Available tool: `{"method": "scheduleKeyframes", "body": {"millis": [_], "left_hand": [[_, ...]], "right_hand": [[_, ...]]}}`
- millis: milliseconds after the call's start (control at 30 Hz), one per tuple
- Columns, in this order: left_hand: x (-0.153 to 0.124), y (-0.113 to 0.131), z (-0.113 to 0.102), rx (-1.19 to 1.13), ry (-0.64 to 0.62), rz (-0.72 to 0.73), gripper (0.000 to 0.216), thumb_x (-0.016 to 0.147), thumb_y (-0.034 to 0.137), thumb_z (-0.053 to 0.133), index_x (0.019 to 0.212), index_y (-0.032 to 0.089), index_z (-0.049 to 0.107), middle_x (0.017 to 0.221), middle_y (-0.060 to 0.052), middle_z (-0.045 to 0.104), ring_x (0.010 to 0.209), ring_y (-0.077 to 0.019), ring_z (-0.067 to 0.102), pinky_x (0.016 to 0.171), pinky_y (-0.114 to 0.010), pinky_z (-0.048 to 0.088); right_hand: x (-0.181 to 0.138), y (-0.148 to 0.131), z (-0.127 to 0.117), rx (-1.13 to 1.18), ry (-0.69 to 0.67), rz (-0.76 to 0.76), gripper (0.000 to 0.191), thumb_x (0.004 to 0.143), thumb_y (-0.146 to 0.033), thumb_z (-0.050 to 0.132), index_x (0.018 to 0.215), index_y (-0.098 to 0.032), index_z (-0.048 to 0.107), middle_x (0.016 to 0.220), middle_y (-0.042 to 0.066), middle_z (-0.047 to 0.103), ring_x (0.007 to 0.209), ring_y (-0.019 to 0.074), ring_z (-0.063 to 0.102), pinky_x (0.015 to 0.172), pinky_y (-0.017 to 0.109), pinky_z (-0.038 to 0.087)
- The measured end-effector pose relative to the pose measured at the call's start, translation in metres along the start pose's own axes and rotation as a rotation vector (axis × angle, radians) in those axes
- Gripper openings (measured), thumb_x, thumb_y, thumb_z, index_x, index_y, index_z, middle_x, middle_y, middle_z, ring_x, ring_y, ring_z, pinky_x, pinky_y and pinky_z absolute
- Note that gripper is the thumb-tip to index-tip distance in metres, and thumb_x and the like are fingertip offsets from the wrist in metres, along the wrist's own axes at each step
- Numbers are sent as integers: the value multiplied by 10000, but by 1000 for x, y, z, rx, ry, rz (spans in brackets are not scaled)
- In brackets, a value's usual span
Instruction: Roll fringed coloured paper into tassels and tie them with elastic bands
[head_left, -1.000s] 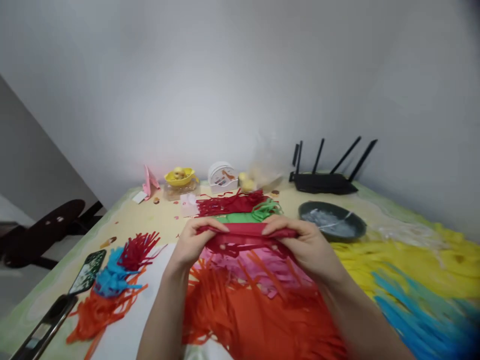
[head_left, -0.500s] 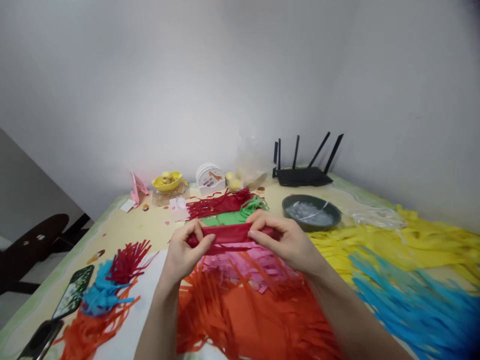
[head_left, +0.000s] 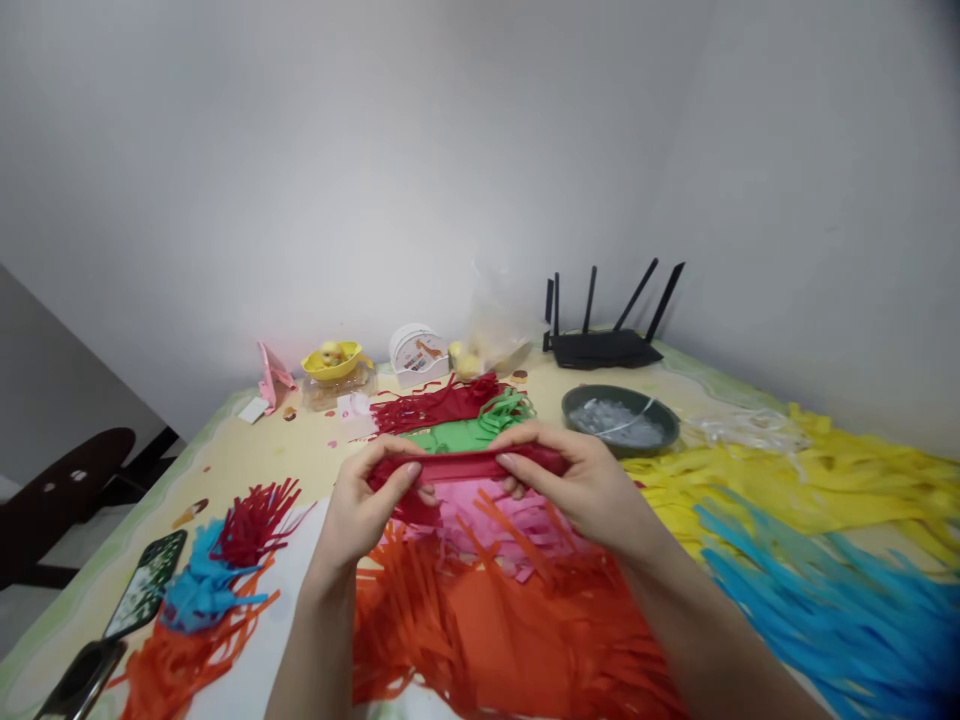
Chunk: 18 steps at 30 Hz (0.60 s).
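- Holding a red strip (head_left: 461, 467) stretched btwn both hands, just above mid surface (head_left: 292, 462); looks folded narrow along its length, w/ a loose bit hanging under the L hand (head_left: 367, 505).
- L hand: closed, thumb & fingers pinching the strip's L part.
- R hand (head_left: 585, 490): same grip on the R part, thumb on the near side.
- Done, judging by how things lie: 3 bunched pcs in a row toward the L edge, i.e. dark red bundle (head_left: 259, 522), blue bundle (head_left: 196, 595), orange bundle (head_left: 169, 665). Fringes spread loose; can't tell if anything's tied.
- In hand: red strip prob. only partway, folded but not bunched like those 3.
- Not yet bunched: orange fringed sheet (head_left: 510, 640) lying flat toward the near edge, pink fringed piece (head_left: 495, 520) just beyond, then green piece (head_left: 457, 436) & red fringed sheet (head_left: 442, 405) toward the far edge. Fringes show on all 4, so cutting looks at least partly done there.
- Also loose: yellow strips (head_left: 795, 500) along the R edge, blue strips (head_left: 825, 610) toward the near R corner.
- Nearby: dark bowl (head_left: 656, 432) w/ whitish stuff, unclear what, R of the green piece; black router (head_left: 604, 349) near the far R corner; phone (head_left: 146, 583) by the L edge.
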<state>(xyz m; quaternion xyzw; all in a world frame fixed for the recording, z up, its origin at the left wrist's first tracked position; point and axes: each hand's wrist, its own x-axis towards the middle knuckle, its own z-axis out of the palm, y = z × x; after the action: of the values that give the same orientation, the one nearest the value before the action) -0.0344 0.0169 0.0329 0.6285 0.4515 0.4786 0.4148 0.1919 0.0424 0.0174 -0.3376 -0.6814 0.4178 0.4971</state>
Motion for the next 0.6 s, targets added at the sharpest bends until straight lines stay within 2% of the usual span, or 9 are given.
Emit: {"method": "scheduleKeyframes", "body": {"millis": [67,167,333,400,500,600], "left_hand": [[0,-3,-1,-105,-10,-25,223,841,358,608,933,161,656,639,-23,677,569,-157,641,514,-252,523],[0,-7,-1,-185,0,23,173,825,305,623,810,149,697,655,-35,668,600,-149,634,518,-234,506],[0,-6,2,-177,-33,112,142,827,259,606,756,148,659,656,-21,639,637,-137,616,609,-240,495],[0,-5,5,-104,-4,161,187,824,275,623,688,154,582,644,-6,611,618,-122,588,609,-232,478],[0,-2,9,88,119,232,276,826,251,633,634,177,450,632,24,554,576,-92,531,566,-202,432],[0,-2,10,309,173,295,55,845,221,602,851,181,565,745,6,613,643,-106,574,620,-210,449]], "right_hand": [[1,-1,1,73,-4,-23,158,819,-283,599,889,-174,690,662,22,666,582,147,638,547,248,514],[3,-1,2,155,19,-54,124,789,-254,609,795,-173,703,626,21,656,565,133,618,537,236,507],[4,3,2,163,14,-109,132,800,-236,586,770,-163,692,691,37,659,580,126,607,533,226,498],[3,3,1,82,8,-175,157,827,-252,575,766,-161,687,734,51,667,625,141,617,569,242,502],[0,1,2,-105,52,-244,168,849,-270,592,735,-169,663,755,50,676,703,166,632,648,265,499],[-2,-2,5,-284,138,-246,136,857,-249,601,949,-182,675,910,51,710,839,183,656,754,277,494]]}}
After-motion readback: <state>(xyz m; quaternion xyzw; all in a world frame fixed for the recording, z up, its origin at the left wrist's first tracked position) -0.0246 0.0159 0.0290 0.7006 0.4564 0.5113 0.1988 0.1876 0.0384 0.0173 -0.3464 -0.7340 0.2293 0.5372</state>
